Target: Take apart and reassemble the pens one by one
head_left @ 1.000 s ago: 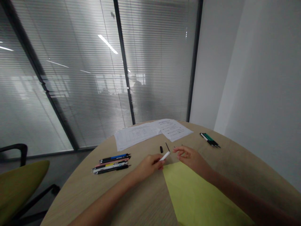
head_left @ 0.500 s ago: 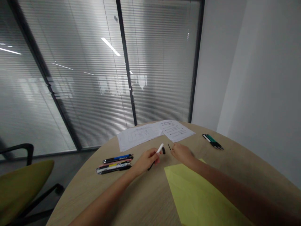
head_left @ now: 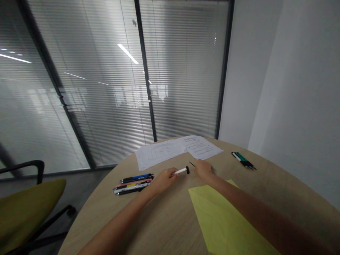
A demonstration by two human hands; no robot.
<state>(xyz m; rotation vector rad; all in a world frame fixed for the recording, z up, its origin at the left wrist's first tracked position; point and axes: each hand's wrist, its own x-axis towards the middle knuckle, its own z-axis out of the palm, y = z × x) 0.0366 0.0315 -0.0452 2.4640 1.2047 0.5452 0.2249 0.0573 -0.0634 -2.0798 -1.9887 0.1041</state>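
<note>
My left hand [head_left: 164, 177] is closed around a white pen barrel [head_left: 181, 171] that points right, its tip at a small black cap [head_left: 187, 170]. My right hand [head_left: 203, 168] reaches just past it with its fingers curled on the wooden table [head_left: 164, 219]; a thin black refill [head_left: 192, 164] lies at the fingertips, and whether they grip it is unclear. A yellow sheet [head_left: 225, 223] lies under my right forearm.
Several pens [head_left: 132, 183] lie in a row left of my left hand. More pens [head_left: 243, 160] sit at the far right. White printed papers [head_left: 177, 148] lie at the table's far edge. A green chair [head_left: 26, 209] stands at the left; glass partitions with blinds are behind.
My left hand turned the white barrel from pointing up-right to lying level, its tip now at the black cap. My right hand moved forward to the refill. The view shifted slightly left.
</note>
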